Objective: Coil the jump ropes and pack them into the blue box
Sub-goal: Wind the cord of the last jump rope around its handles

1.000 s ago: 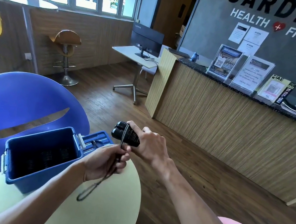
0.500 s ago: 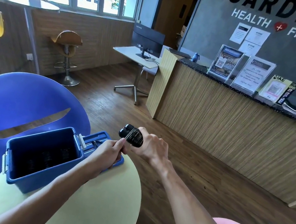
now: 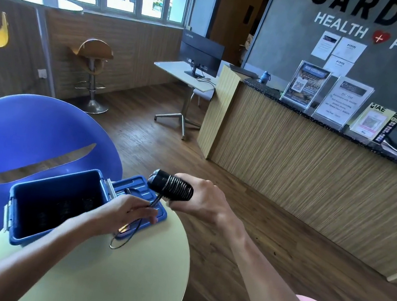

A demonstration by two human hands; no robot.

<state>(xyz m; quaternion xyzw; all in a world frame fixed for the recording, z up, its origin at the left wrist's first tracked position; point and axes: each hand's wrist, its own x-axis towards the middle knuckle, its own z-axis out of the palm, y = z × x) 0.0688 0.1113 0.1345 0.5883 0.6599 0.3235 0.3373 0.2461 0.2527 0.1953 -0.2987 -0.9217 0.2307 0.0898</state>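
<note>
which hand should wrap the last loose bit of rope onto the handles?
Left. The left hand already pinches the loose rope just below the handles, so it can probably lead the wrap. The right hand is taken up gripping the wound handles.

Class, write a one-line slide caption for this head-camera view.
Right hand grips rope-wrapped handles while left hand pinches the loose rope end beside the open blue box.

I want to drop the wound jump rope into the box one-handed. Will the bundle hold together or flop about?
The jump rope looks tightly wound round its handles, so that part probably stays firm. The unwound tail hangs limp from the left hand onto the table; it likely flops and unwinds. Round handles may roll.
</note>
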